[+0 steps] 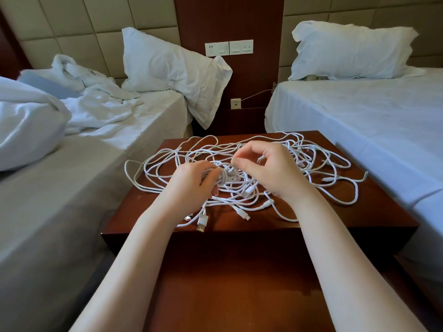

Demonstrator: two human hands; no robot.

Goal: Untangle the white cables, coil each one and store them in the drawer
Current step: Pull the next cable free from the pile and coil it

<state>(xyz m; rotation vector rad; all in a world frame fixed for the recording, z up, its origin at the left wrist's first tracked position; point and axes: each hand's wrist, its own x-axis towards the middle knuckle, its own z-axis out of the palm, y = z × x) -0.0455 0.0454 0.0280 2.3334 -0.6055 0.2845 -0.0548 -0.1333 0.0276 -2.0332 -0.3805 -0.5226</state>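
Observation:
A tangle of white cables (318, 164) is spread over the top of a dark red-brown nightstand (374, 212). USB plugs (202, 221) lie near its front edge. My left hand (191, 180) grips a bunch of strands at the middle of the tangle. My right hand (268, 168) hovers just to the right with curled fingers, thumb and forefinger pinching a strand of cable. The drawer front is not clearly visible below the top.
An unmade bed with a crumpled duvet (28, 121) and pillow (167, 65) stands on the left. A made bed (359, 111) with a pillow is on the right. Wall sockets and switches (229, 47) are behind the nightstand.

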